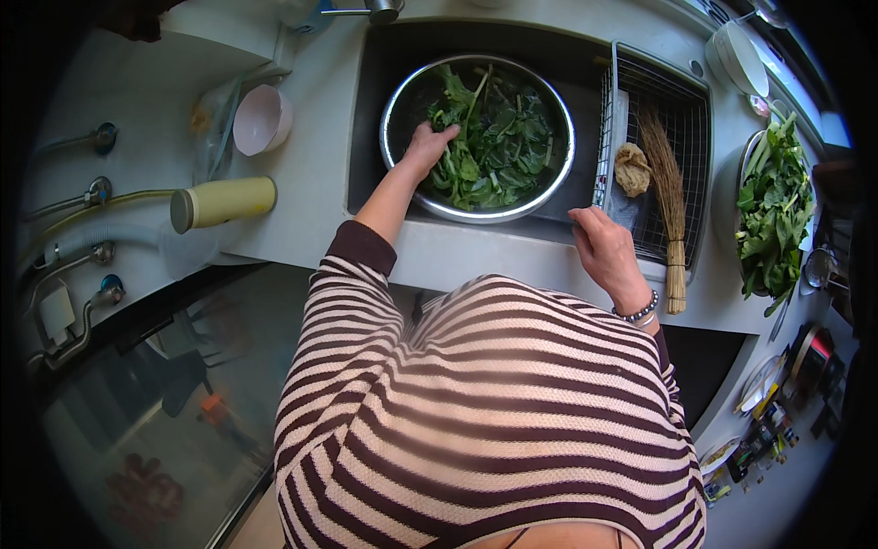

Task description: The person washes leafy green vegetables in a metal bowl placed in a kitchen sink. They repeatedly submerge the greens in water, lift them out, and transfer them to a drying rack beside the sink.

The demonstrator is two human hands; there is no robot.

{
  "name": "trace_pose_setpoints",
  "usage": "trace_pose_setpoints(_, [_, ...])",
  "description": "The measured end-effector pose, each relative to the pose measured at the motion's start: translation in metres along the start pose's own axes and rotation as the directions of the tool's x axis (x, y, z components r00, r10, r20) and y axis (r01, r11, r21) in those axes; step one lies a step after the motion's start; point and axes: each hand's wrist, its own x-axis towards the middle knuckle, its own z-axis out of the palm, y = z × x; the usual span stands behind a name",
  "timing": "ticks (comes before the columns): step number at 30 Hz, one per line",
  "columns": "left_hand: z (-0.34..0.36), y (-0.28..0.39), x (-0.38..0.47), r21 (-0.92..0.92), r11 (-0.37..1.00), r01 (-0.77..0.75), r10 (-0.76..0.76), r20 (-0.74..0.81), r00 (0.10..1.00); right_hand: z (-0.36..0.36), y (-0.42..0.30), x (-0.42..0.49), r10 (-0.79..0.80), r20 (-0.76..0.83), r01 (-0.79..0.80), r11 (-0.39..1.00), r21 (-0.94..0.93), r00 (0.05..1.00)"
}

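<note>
A large stainless-steel bowl (565, 175) stands in the sink, with wet leafy greens (507, 147) lying in it. My left hand (429, 146) reaches over the bowl's near left side and grips some of the greens, its thumb on top and the other fingertips hidden among leaves. Just right of the bowl, above the sink's front edge, my right hand (603, 243) has its fingers curled in; I see nothing in it. Close by is a wire basket (607, 123) set over the sink's right side. It holds a straw whisk brush (664, 178) and a crumpled tan scrubber (632, 169).
More leafy greens (775, 213) fill a vessel on the right counter. To the left are a pink bowl (260, 121) and a yellow bottle (225, 202) lying on its side. The faucet (383, 9) is at the back. White bowls (737, 58) stand at the far right.
</note>
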Motion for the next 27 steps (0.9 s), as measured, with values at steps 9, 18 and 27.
trace_pose_setpoints(9, [0.007, 0.013, -0.050, 0.206, 0.933, -0.297, 0.309, -0.028, 0.951, 0.016, -0.001, 0.036, -0.064, 0.051, 0.059, 0.994, 0.089, 0.997])
trace_pose_setpoints(18, [0.018, 0.006, -0.077, 0.148, 0.787, -0.599, 0.599, 0.047, 0.799, 0.034, -0.029, 0.116, 0.067, -0.058, -0.036, 0.902, 0.430, 0.996])
trace_pose_setpoints(27, [0.012, 0.018, -0.090, 0.085, 0.828, -0.554, 0.561, -0.089, 0.823, 0.055, -0.024, 0.132, 0.166, 0.063, -0.172, 0.810, 0.561, 0.984])
